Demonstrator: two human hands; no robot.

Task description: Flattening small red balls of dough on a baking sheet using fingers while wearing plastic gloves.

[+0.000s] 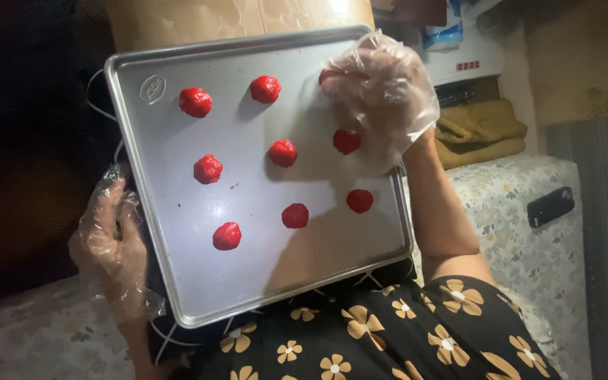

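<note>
1. Around our lap lie a floral cover point(529, 232) with a black remote point(551, 205) and folded mustard cloth point(480, 130).
2. Our gloved right hand point(381, 91) hides most of one red dough ball point(326, 74); whether its fingers pinch it we cannot tell.
3. Our gloved left hand point(110, 243) grips the metal tray's point(177, 239) left edge; eight other balls sit on it, apart.

A home, dim room: floral cover point(529, 211) on furniture, folded mustard blankets point(483, 130), white appliance point(469, 60) behind, baking tray point(177, 239) on a lap.
</note>
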